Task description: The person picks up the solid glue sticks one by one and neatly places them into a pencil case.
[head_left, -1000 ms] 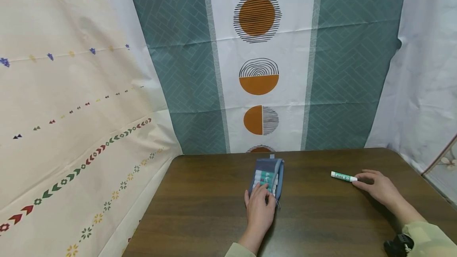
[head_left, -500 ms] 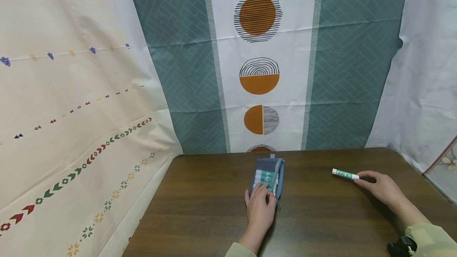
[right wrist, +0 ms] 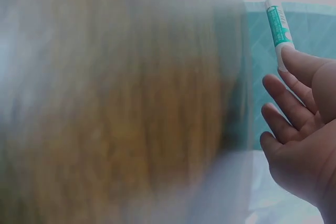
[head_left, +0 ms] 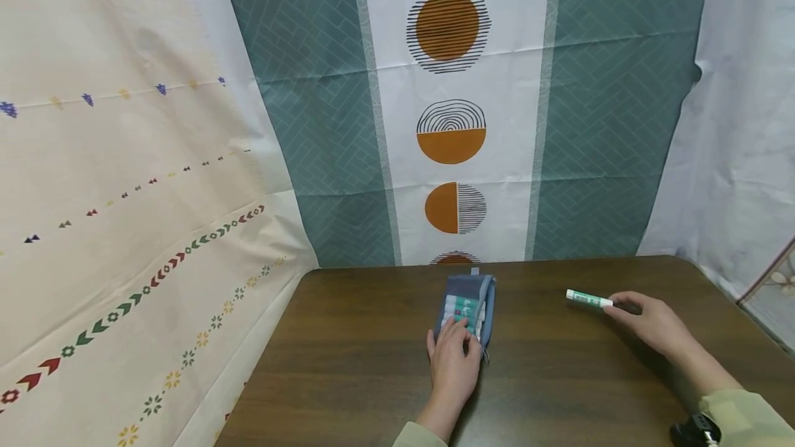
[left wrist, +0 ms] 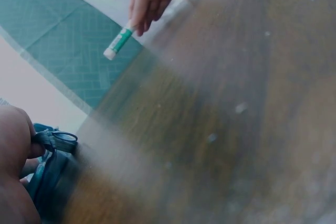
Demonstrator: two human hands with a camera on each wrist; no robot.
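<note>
My right hand (head_left: 651, 323) pinches a short green-and-white capped tube (head_left: 589, 298) by one white end, between thumb and fingertips. It holds the tube above the right part of the table, pointing left; the right wrist view shows printing on the tube's label (right wrist: 279, 25), with the other fingers loosely bent. At mid-table my left hand (head_left: 455, 368) holds a blue zip pouch (head_left: 467, 286) with a see-through front. Similar green-and-white tubes (head_left: 462, 305) show inside it. In the left wrist view, fingers grip the pouch's edge (left wrist: 52, 163) beside a zip-pull loop (left wrist: 65, 136); some fingertips are hidden.
The brown wooden table (head_left: 348, 350) ends at a back edge just behind the pouch. A green and white patterned cloth (head_left: 329, 123) hangs behind it. Cream cloth (head_left: 155, 281) hangs at the left, white cloth (head_left: 739, 157) at the right.
My right hand has shifted slightly right, then back left with the tube still pinched, ending a little farther left and higher in view. The left hand and the pouch stay in place.
</note>
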